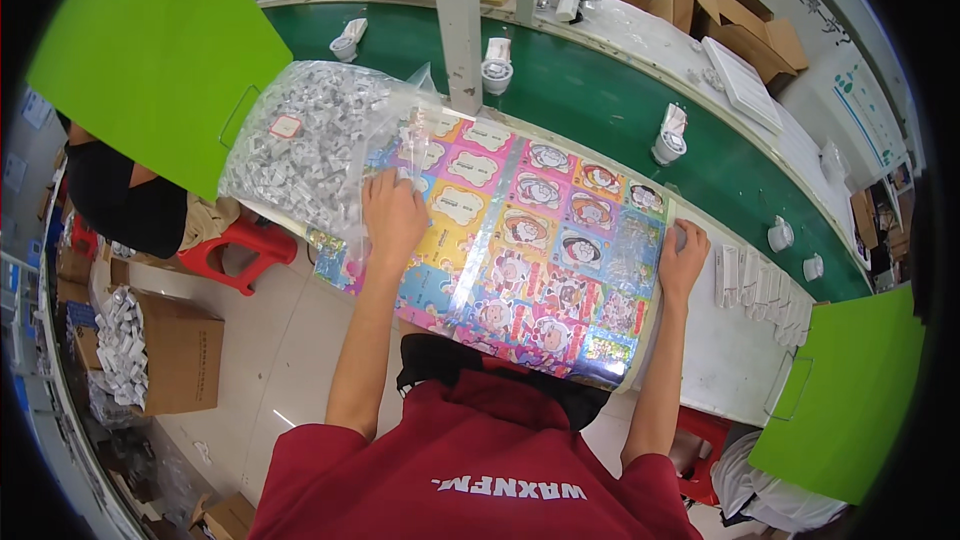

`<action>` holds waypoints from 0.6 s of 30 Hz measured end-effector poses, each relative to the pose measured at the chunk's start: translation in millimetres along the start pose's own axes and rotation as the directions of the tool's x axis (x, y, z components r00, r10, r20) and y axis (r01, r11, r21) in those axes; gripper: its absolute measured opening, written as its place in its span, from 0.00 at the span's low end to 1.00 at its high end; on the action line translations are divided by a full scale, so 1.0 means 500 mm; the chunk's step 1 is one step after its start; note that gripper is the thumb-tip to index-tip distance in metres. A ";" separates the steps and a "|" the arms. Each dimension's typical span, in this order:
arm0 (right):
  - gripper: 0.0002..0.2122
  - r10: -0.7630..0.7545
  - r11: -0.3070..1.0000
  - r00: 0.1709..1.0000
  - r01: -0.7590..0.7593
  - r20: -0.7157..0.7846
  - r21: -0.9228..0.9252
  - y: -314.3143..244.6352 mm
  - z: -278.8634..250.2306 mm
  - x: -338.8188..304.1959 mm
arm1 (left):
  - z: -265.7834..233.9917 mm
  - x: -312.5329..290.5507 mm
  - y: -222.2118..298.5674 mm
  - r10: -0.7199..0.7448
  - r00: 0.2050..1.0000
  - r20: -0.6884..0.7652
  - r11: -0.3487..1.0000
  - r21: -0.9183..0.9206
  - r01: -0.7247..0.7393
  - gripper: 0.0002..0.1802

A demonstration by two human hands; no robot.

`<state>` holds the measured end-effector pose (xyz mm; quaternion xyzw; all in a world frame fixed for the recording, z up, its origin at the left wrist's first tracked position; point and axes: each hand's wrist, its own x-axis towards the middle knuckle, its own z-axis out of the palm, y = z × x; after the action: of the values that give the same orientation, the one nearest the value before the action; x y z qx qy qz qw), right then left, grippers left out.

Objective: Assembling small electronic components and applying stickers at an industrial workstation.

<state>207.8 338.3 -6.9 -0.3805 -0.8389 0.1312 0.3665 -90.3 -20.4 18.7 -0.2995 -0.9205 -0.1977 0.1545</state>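
A large glossy printed sheet (460, 270) with colourful cartoon pictures in square panels lies across the bench in front of me and hangs over its near edge. My left hand (395, 212) rests on its left part, fingers slightly apart and pointing away from me, beside the loose edge of a clear bag (300, 125). The bag is packed with small white-and-grey parts. At the sheet's right edge, my right hand (684, 258) has bent fingers, with the edge between thumb and fingers.
A green conveyor belt (580, 90) beyond the bench carries several small white devices (671, 135). White pieces (765, 285) stand in a row at right. Green panels (160, 50) flank the bench. A red stool (245, 252) and a carton (180, 355) are at left.
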 end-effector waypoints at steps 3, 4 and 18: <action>0.10 -0.020 0.999 1.000 0.019 -0.022 -0.038 0.013 0.004 0.002 | 0.009 0.000 0.030 0.026 0.999 0.038 0.997 -0.067 -0.023 0.17; 0.10 -0.027 0.999 0.999 0.026 -0.033 -0.023 0.008 0.012 0.001 | 0.009 -0.001 0.027 -0.027 0.996 0.086 0.995 -0.096 0.035 0.17; 0.09 0.021 0.998 0.997 -0.017 -0.071 0.055 -0.020 0.007 -0.008 | 0.017 -0.164 0.260 0.509 0.852 -0.118 0.711 -0.500 -0.494 0.17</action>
<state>201.5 328.7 -6.2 -0.3830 -0.8177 0.1437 0.4051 51.3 40.0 13.7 -0.5707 -0.7197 -0.3816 0.1038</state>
